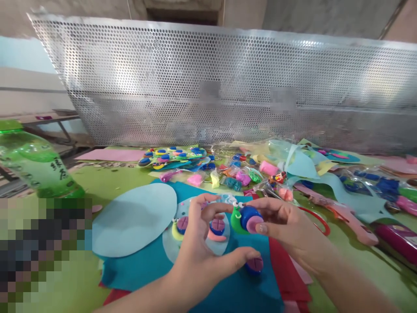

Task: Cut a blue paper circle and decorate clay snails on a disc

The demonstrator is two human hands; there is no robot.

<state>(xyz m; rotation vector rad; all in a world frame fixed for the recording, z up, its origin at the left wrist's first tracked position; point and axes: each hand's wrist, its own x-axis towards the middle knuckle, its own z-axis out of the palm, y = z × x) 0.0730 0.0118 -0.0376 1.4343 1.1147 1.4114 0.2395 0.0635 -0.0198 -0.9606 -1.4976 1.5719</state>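
A clay snail [250, 216] with a green body, googly eyes, and a blue shell with a pink disc is pinched in my right hand [283, 221]. My left hand [202, 248] is curved beside it, thumb and fingers apart, with its index fingertip near the snail's head. Just below the left thumb is a blue disc with a scored purple top [256, 264]. Partly behind my left hand, a pale blue foam oval [174, 250] carries more clay snails. A plain light blue foam oval [133, 221] lies to its left. Both are over teal sheets [137, 274].
A green-capped bottle [35, 161] stands at left. Bagged coloured clay [241, 177] and finished snail pieces [166, 157] lie farther back. A pink glue gun [352, 217] and red ring [321, 221] are at right. Behind rises a perforated metal panel [195, 61].
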